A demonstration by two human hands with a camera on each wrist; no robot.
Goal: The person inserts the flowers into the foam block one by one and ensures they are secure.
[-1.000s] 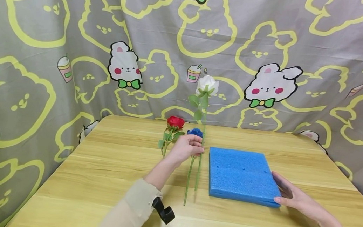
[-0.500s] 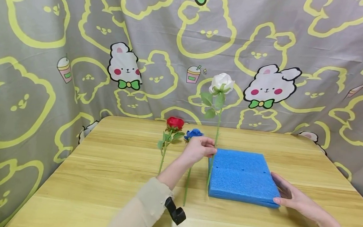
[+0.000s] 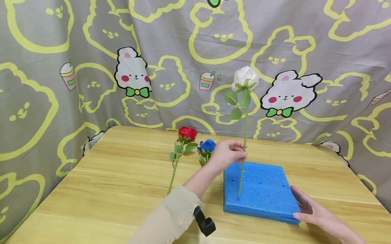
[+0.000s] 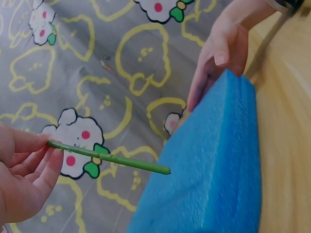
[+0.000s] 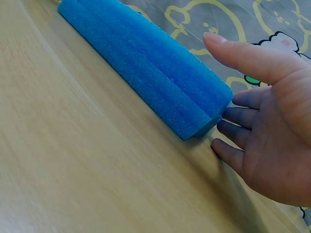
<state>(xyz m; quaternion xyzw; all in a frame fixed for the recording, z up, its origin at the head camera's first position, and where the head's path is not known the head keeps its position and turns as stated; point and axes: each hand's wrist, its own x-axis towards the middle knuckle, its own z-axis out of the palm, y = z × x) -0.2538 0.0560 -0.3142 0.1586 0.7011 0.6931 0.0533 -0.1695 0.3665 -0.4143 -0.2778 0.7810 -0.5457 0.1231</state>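
My left hand (image 3: 228,153) pinches the stem of a white rose (image 3: 246,79), which stands nearly upright with its bloom at the top. In the left wrist view the cut end of the green stem (image 4: 131,161) shows over a blue foam block (image 4: 194,160), not sunk into it. The block lies flat on the table and has small dark holes across its top. At its right side rests my right hand (image 3: 318,213), thumb by the front corner. In the right wrist view that hand's fingers (image 5: 240,116) are extended against or close to the block's end.
A red rose (image 3: 187,133) lies on the wooden table (image 3: 108,199) to the left. Beside it is a blue rose (image 3: 207,145), its stem partly hidden by my left arm. A patterned curtain (image 3: 174,33) hangs behind the table. A black wrist mount (image 3: 204,221) sticks out from my left sleeve.
My left hand has carried the white rose to the right and slightly up, from beside the blue rose to over the foam block's left part. The right hand has stayed at the block.
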